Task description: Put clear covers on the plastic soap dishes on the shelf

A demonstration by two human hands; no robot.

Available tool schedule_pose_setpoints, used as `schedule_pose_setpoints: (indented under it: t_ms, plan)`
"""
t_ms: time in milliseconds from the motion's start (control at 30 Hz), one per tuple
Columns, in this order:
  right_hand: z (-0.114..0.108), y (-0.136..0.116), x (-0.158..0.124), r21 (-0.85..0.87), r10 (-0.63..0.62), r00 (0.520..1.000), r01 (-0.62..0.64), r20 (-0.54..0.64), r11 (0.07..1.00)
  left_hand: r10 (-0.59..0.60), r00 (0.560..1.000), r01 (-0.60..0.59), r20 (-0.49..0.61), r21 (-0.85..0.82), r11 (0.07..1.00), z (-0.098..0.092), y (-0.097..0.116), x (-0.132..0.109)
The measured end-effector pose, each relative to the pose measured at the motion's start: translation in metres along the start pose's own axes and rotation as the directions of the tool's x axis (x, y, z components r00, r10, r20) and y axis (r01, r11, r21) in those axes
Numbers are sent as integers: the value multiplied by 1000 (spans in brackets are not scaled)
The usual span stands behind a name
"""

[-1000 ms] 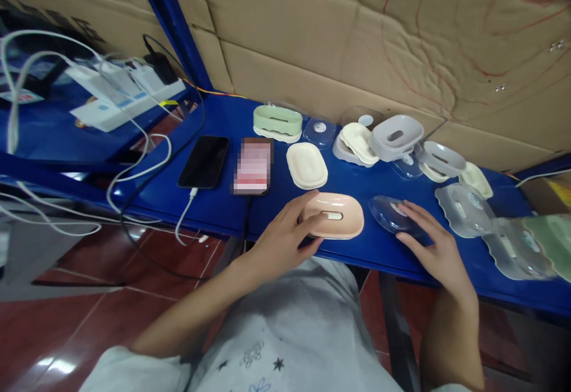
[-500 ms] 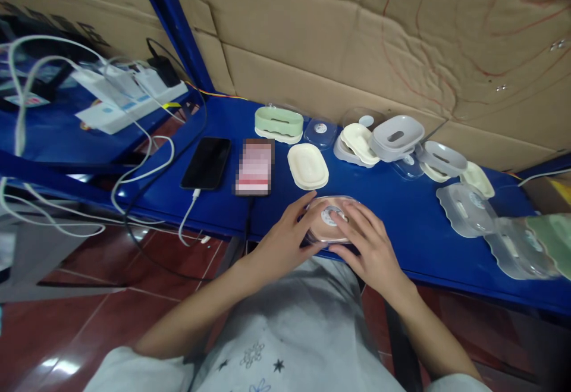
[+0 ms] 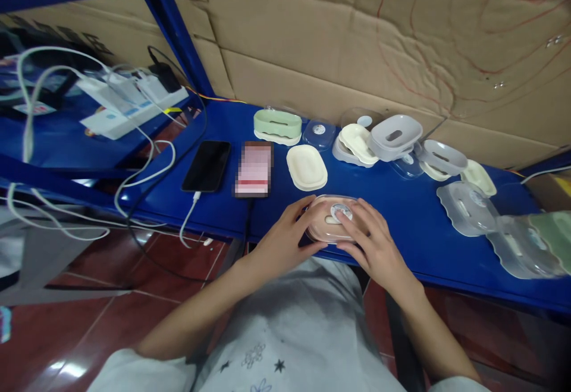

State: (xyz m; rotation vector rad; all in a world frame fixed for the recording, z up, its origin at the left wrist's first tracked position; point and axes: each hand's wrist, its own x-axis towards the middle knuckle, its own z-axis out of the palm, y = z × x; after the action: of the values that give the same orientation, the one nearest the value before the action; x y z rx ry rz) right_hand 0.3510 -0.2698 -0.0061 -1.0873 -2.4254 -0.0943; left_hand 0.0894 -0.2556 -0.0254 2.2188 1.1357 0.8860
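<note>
A pink soap box [image 3: 319, 225] with a clear lid and a round white sticker [image 3: 341, 213] on top lies at the table's near edge. My left hand [image 3: 289, 228] grips its left end, thumb and fingers around the rim. My right hand [image 3: 372, 237] holds the right end, with one fingertip touching the sticker and the thumb at the near side. An oval slot shows through the lid. Just beyond lies a cream oval tray [image 3: 307, 168].
A black phone [image 3: 206, 166] with a white cable and a phone with a blurred screen [image 3: 253, 169] lie left. At the back stand a green soap box [image 3: 277, 124] and several grey and cream parts [image 3: 396, 136]. Lidded boxes [image 3: 468, 207] line the right. Cardboard [image 3: 312, 41] walls the back.
The sticker sits farther right over the soap box than before, uncovering more of the slot. My right fingers have shifted slightly right; my left hand stays at the left end.
</note>
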Motion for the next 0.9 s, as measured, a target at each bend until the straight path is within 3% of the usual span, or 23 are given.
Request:
schedule_pose_setpoints:
  t_ms: [167, 400, 533, 600, 700, 800, 900]
  plan:
    - [-2, 5, 4, 1, -77, 997, 77, 21, 997, -29, 1000, 29, 0, -5, 1000, -1, -1, 0]
    - [4, 5, -1, 32, -28, 997, 26, 66, 999, -45, 999, 45, -1, 8, 999, 3, 0, 2]
    - [3, 12, -9, 166, 3, 1000, -7, 25, 986, -42, 999, 43, -32, 21, 999, -3, 4, 5]
    - [3, 15, -12, 211, 77, 997, -69, -28, 975, -34, 995, 39, -93, 43, 998, -18, 3, 10]
    - [5, 15, -12, 216, 168, 986, -164, 2, 962, -13, 966, 49, -259, 135, 990, -60, -11, 21]
    - [8, 13, -9, 162, 195, 971, -217, 140, 963, -9, 890, 154, -456, 280, 947, -116, -47, 35]
    - [11, 11, -7, 125, 203, 952, -236, 229, 964, -102, 808, 350, -581, 334, 875, -164, -95, 49]
